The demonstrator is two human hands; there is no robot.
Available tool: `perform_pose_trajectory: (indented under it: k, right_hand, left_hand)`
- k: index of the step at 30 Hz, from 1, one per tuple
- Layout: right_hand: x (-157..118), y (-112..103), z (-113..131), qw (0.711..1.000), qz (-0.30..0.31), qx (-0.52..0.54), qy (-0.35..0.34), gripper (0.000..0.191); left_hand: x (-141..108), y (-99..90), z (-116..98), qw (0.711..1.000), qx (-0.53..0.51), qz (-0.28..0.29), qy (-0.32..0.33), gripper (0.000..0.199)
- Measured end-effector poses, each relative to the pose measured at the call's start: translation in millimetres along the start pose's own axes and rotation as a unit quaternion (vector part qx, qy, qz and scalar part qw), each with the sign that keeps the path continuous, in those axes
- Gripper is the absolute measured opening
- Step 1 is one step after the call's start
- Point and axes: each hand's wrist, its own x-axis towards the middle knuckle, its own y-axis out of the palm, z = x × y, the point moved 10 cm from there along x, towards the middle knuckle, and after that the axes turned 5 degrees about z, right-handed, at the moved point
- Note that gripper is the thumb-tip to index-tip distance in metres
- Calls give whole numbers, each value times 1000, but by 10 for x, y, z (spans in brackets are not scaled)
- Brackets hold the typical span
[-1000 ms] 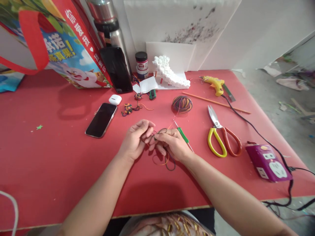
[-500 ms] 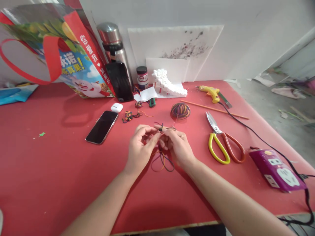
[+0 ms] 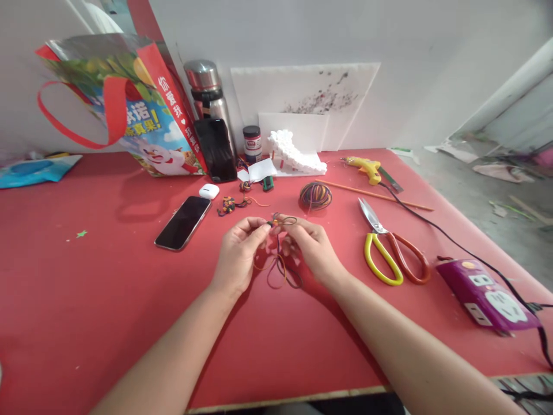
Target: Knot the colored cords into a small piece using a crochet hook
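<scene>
My left hand (image 3: 237,253) is closed, its thumb and forefinger pinching a small dark knot in thin multicoloured cord (image 3: 280,268). My right hand (image 3: 311,245) is beside it, fingers curled, with a loop of the cord standing out over its fingertips. Loose strands in orange, purple and dark colours hang between the hands in loops above the red table. The exact grip of the right fingers is partly hidden. Beyond the hands lie a ball of the same cord (image 3: 315,196) and a small knotted cord piece (image 3: 228,204).
Scissors (image 3: 380,236), a purple power strip (image 3: 486,297), a yellow glue gun (image 3: 365,169) and an orange stick (image 3: 380,196) lie to the right. A phone (image 3: 184,223), earbud case (image 3: 209,191), gift bag (image 3: 166,158), steel flask (image 3: 218,104) and white model (image 3: 294,154) stand or lie beyond.
My hands have drawn slightly apart, the left one moving left with the knot at its fingertips. The cord loop by my right fingers looks wider. The camera view has shifted a little.
</scene>
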Motion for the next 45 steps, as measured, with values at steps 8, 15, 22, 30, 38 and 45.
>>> perform_pose_trajectory:
  k: [8, 15, 22, 30, 38, 45]
  right_hand:
    - [-32, -85, 278, 998, 12, 5, 56, 35]
    - [-56, 132, 336, 996, 73, -42, 35, 24]
    - [-101, 37, 226, 996, 82, -19, 20, 32]
    - [-130, 25, 233, 991, 115, -63, -3, 22]
    - [-223, 52, 477, 936, 67, -295, -181, 11]
    - [-128, -134, 275, 985, 54, -161, -34, 15]
  left_hand:
    - [-19, 68, -69, 998, 24, 58, -5, 22]
    - [-27, 106, -87, 996, 43, 84, 0, 19]
    - [-77, 150, 36, 992, 48, 108, -38, 21]
    - [-72, 168, 104, 991, 60, 107, -62, 21]
    - [-79, 170, 127, 987, 88, 99, -91, 24]
    - [-82, 187, 172, 985, 21, 108, -132, 26]
